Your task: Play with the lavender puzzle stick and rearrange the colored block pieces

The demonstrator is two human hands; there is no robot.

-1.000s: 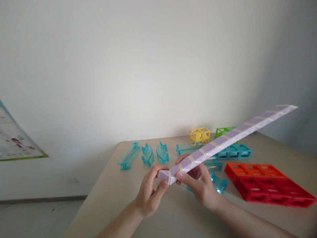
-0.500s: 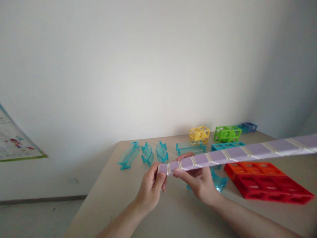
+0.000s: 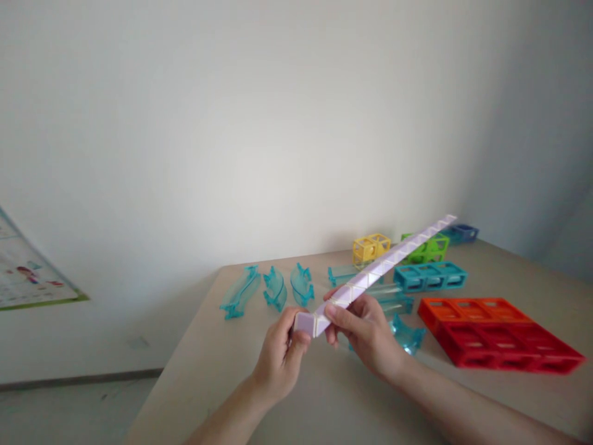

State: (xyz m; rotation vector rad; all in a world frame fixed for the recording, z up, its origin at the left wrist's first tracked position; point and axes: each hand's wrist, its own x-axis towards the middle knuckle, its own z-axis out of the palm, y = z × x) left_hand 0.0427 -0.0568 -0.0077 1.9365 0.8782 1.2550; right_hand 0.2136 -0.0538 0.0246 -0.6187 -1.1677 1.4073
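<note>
I hold a long lilac segmented bar (image 3: 384, 266) with white edges, made of many small wedge pieces. My left hand (image 3: 280, 358) pinches its near end piece between thumb and fingers. My right hand (image 3: 365, 337) grips the segments just beyond that, fingers wrapped round the bar. The bar slants up and away to the right, over the table (image 3: 222, 371). Its far tip shows in front of the green frame cube (image 3: 428, 247).
Several clear teal curved track pieces (image 3: 275, 287) lie at the table's back left. Yellow frame cubes (image 3: 370, 247), teal frame blocks (image 3: 430, 276), a blue one (image 3: 463, 233) and a flat red and orange grid (image 3: 495, 334) fill the right. A poster (image 3: 28, 278) hangs left.
The bar swung from pointing up-right, down to nearly level toward the right, and now points away toward the back of the table. Both hands kept their hold near the same spot.
</note>
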